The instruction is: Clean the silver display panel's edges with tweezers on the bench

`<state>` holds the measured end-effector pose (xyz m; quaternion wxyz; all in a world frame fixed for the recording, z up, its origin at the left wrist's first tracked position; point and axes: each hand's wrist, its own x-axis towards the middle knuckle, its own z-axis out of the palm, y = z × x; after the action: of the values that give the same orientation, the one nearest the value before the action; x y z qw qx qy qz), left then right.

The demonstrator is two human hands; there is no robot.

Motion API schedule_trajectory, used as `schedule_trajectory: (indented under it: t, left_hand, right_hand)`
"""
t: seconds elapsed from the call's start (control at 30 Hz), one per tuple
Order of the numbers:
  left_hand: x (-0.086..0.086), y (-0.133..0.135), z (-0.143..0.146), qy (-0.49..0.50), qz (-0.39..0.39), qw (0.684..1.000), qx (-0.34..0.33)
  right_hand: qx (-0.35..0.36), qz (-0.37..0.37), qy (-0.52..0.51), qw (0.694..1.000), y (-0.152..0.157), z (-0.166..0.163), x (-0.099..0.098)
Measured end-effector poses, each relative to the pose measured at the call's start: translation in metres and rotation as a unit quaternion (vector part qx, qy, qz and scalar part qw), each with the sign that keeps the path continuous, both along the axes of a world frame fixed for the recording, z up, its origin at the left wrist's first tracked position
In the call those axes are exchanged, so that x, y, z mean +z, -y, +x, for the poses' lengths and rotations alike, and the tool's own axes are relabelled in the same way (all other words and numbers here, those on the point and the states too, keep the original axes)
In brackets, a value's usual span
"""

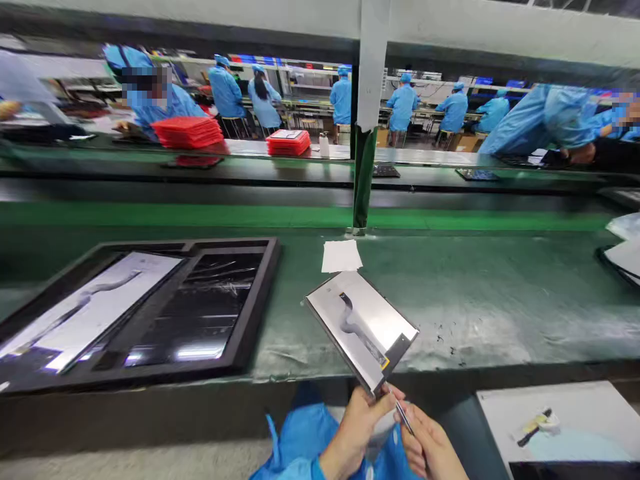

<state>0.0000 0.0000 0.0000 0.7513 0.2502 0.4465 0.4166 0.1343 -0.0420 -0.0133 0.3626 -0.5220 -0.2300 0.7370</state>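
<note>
My left hand [357, 427] is closed on the near corner of a display panel [367, 307], with the thumb near its edge. The panel has a silvery back, a grey ribbon cable [353, 323] curving across it and a dark strip at one end. It is held tilted over the table's front edge. In my right hand [425, 443] is a thin metal tool [404, 419], whose tip meets the panel's corner beside my left thumb. A small stack of white sheets [341, 256] lies just beyond the panel.
On the left, a black foam-framed tray [257, 303] holds another silver-backed panel [125, 293]. At lower right is a white board [565, 407] with small scraps. A post [367, 133] rises behind the green table [475, 280]. Across the line are red stacks [187, 133] and co-workers in blue.
</note>
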Motion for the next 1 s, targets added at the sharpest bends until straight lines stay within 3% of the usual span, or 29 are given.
schedule_trajectory:
  t: [0.27,0.37,0.47,0.57,0.83,1.0]
  left_hand:
    - [-0.003,0.004,0.007,-0.02,0.003,0.998,0.053]
    - [0.0,0.004,0.004,-0.005,0.013,0.999,0.031]
    - [0.003,0.003,-0.002,0.011,0.016,1.0,-0.007]
    - [0.002,0.002,-0.003,0.011,0.017,1.0,-0.004]
    - [-0.006,0.006,0.006,-0.005,0.021,0.999,0.049]
    - [0.0,0.006,-0.003,0.02,0.028,0.999,-0.001]
  right_hand:
    - [-0.096,0.157,0.185,0.965,0.016,-0.011,0.006]
    - [-0.093,0.142,0.168,0.971,0.012,-0.006,0.005]
    - [-0.047,0.079,0.064,0.994,0.004,-0.001,0.002]
    - [-0.024,0.037,-0.002,0.999,0.001,-0.001,0.0]
    - [-0.087,0.135,0.143,0.977,0.012,-0.008,0.006]
    - [-0.019,0.072,0.032,0.997,0.003,-0.004,0.0]
